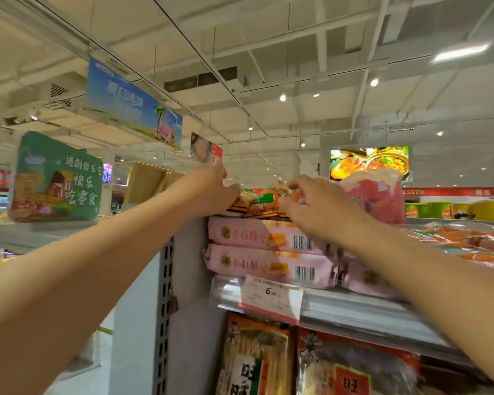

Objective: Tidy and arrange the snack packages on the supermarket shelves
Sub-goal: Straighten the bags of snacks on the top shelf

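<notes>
Atop pink packs point(264, 238), orange snack package point(264, 199) lengthwise left-right between both hands.

Two flat packages point(264, 238) lie stacked one on the other on the top shelf point(354, 306), at its left end, and a bag of snacks point(265, 199) lies on top of that stack. The left hand point(211, 189) is at the bag's left end and the right hand point(317, 206) at its right. Behind the right hand stands a taller bag point(380, 195); below the shelf edge, under a price tag point(271, 297), two packs point(257, 357) stand side by side.
</notes>
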Action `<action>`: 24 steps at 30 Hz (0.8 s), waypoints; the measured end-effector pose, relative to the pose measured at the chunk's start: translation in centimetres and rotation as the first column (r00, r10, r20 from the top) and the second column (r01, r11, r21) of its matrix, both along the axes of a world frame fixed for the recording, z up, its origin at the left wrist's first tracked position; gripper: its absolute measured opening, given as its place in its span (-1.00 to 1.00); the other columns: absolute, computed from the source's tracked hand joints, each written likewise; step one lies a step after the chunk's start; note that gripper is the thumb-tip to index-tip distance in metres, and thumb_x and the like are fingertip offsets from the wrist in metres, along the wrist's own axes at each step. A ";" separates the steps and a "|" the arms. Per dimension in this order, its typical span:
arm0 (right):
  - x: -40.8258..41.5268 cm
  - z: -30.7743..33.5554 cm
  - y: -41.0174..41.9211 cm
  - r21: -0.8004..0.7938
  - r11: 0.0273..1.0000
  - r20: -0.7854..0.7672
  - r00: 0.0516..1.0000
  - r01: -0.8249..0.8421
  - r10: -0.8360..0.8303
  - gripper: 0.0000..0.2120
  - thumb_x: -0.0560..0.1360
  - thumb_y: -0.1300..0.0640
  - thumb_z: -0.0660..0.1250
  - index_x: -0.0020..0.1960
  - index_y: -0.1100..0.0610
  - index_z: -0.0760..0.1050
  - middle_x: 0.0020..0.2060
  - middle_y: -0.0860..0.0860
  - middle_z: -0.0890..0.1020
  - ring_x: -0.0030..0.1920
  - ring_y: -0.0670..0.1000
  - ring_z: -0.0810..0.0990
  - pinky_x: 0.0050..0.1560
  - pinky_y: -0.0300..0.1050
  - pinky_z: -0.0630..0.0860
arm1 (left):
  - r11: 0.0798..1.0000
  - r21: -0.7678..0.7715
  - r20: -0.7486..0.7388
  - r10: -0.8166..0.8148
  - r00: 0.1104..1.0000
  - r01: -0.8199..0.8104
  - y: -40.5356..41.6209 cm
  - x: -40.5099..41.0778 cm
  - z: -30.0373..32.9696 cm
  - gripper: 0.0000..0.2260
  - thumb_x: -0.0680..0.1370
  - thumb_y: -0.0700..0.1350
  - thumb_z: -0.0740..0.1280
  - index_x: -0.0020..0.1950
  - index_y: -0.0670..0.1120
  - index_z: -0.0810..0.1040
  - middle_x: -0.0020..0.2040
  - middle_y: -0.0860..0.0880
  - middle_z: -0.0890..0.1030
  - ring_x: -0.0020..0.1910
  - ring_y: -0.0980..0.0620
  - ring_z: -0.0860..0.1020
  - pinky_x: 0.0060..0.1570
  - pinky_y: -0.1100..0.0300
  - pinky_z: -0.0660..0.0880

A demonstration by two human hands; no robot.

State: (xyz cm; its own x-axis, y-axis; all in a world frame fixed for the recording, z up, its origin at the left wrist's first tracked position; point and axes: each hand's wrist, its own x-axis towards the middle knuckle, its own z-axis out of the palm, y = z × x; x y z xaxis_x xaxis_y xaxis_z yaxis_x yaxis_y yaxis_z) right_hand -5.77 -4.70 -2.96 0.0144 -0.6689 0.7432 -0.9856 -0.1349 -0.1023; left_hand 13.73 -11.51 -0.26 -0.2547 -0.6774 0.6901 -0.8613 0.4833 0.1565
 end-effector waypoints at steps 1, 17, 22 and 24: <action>0.3 0.5 -0.8 0.041 0.999 0.039 0.999 0.031 -0.033 -0.56 0.55 -0.19 0.15 0.25 0.08 0.45 0.14 0.08 0.56 -0.04 0.05 0.45 -0.13 -0.13 0.33 | 0.999 0.041 0.023 0.024 0.999 -0.025 -0.4 -0.3 -0.1 -0.49 0.57 0.18 0.19 0.40 -0.10 0.37 0.32 -0.16 0.50 0.25 -0.15 0.47 0.00 0.13 0.36; 0.9 3.3 -3.2 0.205 0.975 0.513 0.858 -0.086 -0.032 -0.43 0.28 -0.25 0.49 0.06 0.16 0.53 -0.06 0.07 0.61 -0.12 0.03 0.57 -0.29 -0.18 0.37 | 0.986 0.165 0.003 -0.021 1.000 0.020 -2.3 -0.7 1.8 -0.55 0.45 0.24 0.40 -0.07 -0.15 0.47 -0.06 -0.06 0.55 -0.10 -0.05 0.51 -0.18 0.14 0.38; 0.9 3.8 0.0 0.007 0.994 0.436 0.895 -0.106 0.092 -0.68 0.36 -0.19 0.46 -0.14 -0.03 0.41 -0.17 -0.10 0.55 -0.15 -0.06 0.58 -0.21 -0.13 0.49 | 0.986 -0.064 -0.209 -0.167 0.963 0.157 -0.3 -0.1 1.1 -0.73 0.51 0.11 0.38 -0.13 -0.09 0.51 -0.23 -0.07 0.60 -0.27 0.02 0.53 -0.35 0.17 0.41; 0.8 3.3 1.9 -0.058 0.989 0.478 0.866 -0.133 0.145 -0.56 0.35 -0.18 0.48 0.09 -0.01 0.43 -0.07 -0.07 0.60 -0.10 -0.03 0.62 -0.09 -0.06 0.56 | 0.966 -0.157 -0.284 -0.244 0.927 0.206 0.8 -0.1 0.5 -0.70 0.50 0.15 0.38 -0.06 -0.06 0.44 -0.19 0.00 0.57 -0.23 0.04 0.51 -0.32 0.15 0.42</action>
